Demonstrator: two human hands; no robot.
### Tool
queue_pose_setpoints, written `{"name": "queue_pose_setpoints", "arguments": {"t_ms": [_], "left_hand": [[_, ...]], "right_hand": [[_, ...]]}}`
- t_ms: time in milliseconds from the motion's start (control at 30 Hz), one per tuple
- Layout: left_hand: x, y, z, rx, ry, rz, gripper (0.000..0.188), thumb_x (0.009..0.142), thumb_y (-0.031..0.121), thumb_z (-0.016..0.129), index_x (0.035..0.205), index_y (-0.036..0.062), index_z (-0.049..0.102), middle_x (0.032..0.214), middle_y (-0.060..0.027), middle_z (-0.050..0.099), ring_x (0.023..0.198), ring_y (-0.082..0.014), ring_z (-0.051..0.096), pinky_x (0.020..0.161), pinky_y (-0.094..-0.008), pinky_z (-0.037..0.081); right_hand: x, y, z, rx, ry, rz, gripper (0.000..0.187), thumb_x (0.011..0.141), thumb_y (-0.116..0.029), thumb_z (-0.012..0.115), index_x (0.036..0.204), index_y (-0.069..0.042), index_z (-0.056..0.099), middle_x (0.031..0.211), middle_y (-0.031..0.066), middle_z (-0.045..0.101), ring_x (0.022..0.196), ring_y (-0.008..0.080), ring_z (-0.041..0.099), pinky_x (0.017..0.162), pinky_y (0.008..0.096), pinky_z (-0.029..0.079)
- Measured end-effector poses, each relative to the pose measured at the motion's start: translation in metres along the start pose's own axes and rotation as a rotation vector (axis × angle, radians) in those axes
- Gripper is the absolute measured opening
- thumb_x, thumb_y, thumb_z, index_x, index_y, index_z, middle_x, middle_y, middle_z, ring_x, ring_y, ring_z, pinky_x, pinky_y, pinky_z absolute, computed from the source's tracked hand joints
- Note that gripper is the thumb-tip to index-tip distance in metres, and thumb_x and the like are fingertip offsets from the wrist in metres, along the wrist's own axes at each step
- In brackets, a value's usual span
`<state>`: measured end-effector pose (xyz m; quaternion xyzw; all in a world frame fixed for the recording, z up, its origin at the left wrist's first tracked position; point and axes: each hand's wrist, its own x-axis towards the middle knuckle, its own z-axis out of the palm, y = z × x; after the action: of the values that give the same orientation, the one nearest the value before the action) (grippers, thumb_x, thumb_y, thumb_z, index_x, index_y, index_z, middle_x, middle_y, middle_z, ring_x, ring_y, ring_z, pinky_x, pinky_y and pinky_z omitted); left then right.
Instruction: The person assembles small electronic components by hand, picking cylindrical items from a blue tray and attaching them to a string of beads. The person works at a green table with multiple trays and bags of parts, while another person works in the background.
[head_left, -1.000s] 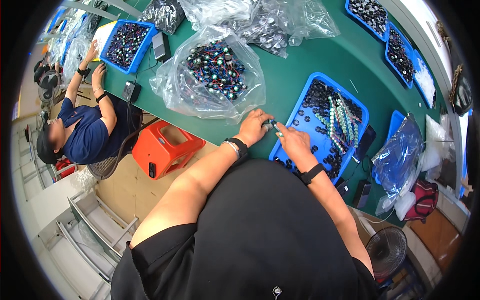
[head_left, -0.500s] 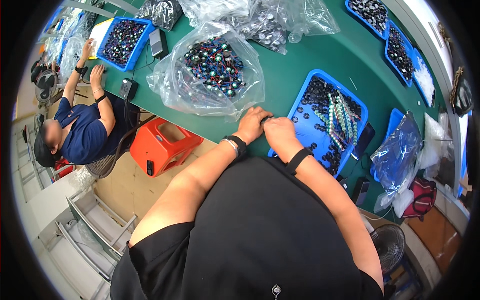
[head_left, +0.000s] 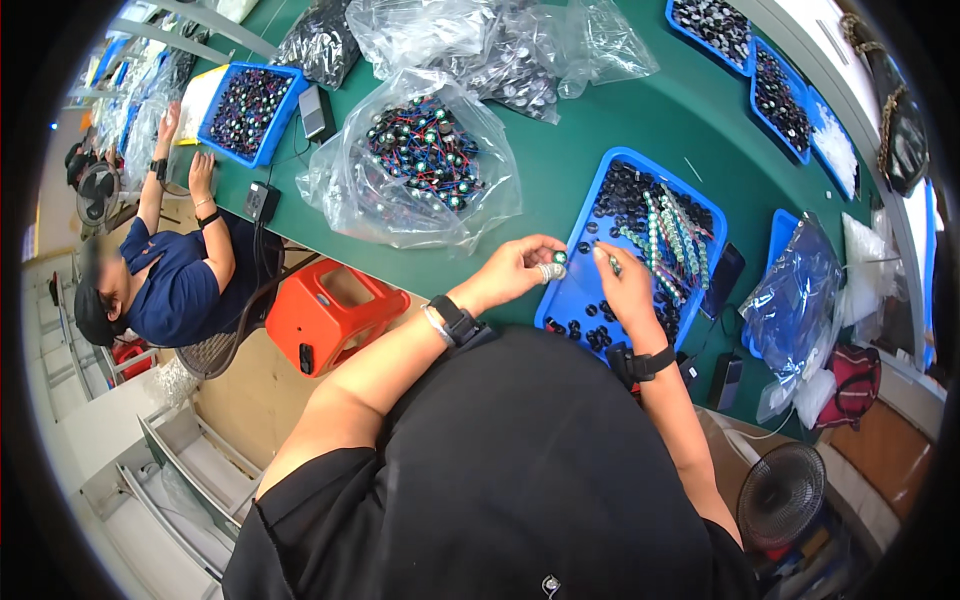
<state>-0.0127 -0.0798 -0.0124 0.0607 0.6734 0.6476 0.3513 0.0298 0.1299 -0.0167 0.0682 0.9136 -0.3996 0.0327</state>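
Note:
My left hand (head_left: pixel 515 270) is over the near left edge of a blue tray (head_left: pixel 562 318), its fingers closed on a small round part with a green face (head_left: pixel 559 257). A pale, silvery band shows at those fingertips; I cannot tell whether it is a part or a finger cover. My right hand (head_left: pixel 627 290) is above the tray, a short gap away, thumb and fingers pinched around a small greenish piece too small to name. Loose black round caps (head_left: pixel 628 190) lie in the tray, beside strips of green and silvery round parts (head_left: pixel 675 240).
Left of the tray sits a clear plastic bag (head_left: pixel 330 190) of wired round parts. More bags (head_left: pixel 430 30) lie at the back. Blue trays (head_left: pixel 752 70) line the far right. A co-worker (head_left: pixel 165 270) sits at left, near a red stool (head_left: pixel 290 310).
My hands, together at the tray's left edge before, have moved apart. The right hand has shifted over the tray, and the green-faced part now shows in my left fingers. The view has shifted slightly.

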Motion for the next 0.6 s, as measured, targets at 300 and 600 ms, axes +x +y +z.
{"name": "queue_pose_setpoints", "arguments": {"t_ms": [300,600], "left_hand": [[-0.006,0.02,0.019,0.277,0.0,0.271,0.029,0.079,0.008,0.07,0.108,0.0061,0.063,0.079,0.0007,0.051,0.069,-0.0095,0.047,0.065,-0.0245,0.044],[-0.013,0.019,0.024,0.357,0.038,0.392,0.027,0.079,0.007,0.069,0.105,0.0053,0.064,0.077,-0.0017,0.049,0.069,-0.0124,0.047,0.065,-0.027,0.044]], "right_hand": [[-0.004,-0.032,-0.014,0.947,-0.42,0.471,0.018,0.083,-0.023,0.063,0.087,-0.005,0.062,0.065,0.0011,0.057,0.051,0.0028,0.042,0.044,0.0178,0.027],[-0.014,-0.035,0.004,1.022,-0.293,0.494,0.012,0.081,-0.017,0.059,0.083,-0.006,0.062,0.065,-0.0012,0.055,0.055,0.0043,0.047,0.047,0.0181,0.029]]}}
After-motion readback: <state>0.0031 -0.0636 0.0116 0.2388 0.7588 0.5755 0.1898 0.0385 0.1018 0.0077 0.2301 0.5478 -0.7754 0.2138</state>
